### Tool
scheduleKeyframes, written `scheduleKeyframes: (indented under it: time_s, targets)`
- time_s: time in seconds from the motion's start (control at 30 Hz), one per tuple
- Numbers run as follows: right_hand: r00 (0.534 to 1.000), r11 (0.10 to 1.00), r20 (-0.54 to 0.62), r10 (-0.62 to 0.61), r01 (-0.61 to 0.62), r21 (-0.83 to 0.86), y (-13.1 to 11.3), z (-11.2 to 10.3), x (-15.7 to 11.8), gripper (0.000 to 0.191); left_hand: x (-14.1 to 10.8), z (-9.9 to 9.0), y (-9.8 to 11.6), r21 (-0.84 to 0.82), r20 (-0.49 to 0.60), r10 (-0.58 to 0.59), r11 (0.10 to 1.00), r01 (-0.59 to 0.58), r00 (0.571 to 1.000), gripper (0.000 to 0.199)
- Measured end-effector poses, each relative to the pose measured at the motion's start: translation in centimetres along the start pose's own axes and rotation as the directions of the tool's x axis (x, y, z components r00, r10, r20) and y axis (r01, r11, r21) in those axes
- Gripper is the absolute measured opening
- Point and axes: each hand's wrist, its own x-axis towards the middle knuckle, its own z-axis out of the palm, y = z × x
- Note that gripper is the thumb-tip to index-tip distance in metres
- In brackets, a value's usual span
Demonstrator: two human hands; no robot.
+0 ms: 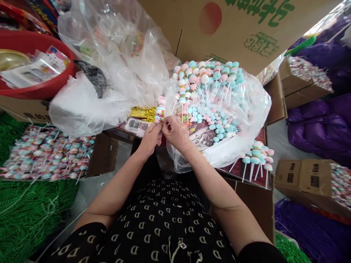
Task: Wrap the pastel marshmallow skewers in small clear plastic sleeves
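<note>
The head camera looks down on two bare arms that meet in front of a black shirt with white letters (164, 215). The left hand (150, 138) holds a narrow grip on the low end of a short upright stack of round pastel candies in clear wrap with a pink top (160, 109). The right fingers (166, 124) pinch in tight at the foot of the stack, but what they pinch is too small to tell.

The stack looks light and a bit slippery, and the candies may crack if squeezed, so the low end seems the best place to hold.

Just past the grip lies a shiny gold strip (139, 114). To the right of the grip, a big clear plastic bag (255, 106) holds many pink, white and blue candy pops on white sticks (208, 84). A brown cardboard box flap (219, 29) hangs above them. Far to the left of the grip sits a red plastic tub (35, 87). Below that, green tinsel (27, 197) covers the floor, and purple tinsel (315, 128) lies far to the right.
</note>
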Motion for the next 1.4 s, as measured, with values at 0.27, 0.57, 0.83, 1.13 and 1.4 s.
scheduleKeyframes:
  time_s: [0.27, 0.57, 0.83, 1.13, 1.4]
  targets:
    - [0.999, 0.992, 0.026, -0.035, 0.037, -0.121, 0.3, -0.9, -0.9, 0.021, -0.1, 0.4, -0.2, 0.076, 0.084, 0.048, 0.996, -0.054, 0.995, 0.041]
    - [0.990, 0.905, 0.078, 0.118, -0.139, 0.402, 0.4, 0.6, 0.2, 0.017, 0.9, -0.1, 0.0, -0.092, -0.064, 0.071, 0.993, -0.076, 0.995, 0.044]
    - [0.959, 0.787, 0.204, 0.198, -0.279, 0.551, -0.2, 0.2, 1.5, 0.019, 1.4, -1.4, 0.0, -0.135, -0.082, 0.125, 0.982, -0.135, 0.989, 0.045]
    - [0.937, 0.705, 0.271, 0.222, -0.346, 0.619, -0.5, 0.4, 1.6, 0.018, 1.6, -1.9, -0.2, -0.166, -0.095, 0.112, 0.978, -0.127, 0.989, 0.044]
    - [0.944, 0.753, 0.248, 0.219, -0.325, 0.572, 0.0, 0.5, 1.8, 0.011, 1.7, -1.6, -0.4, -0.129, -0.098, 0.143, 0.979, -0.155, 0.985, 0.044]
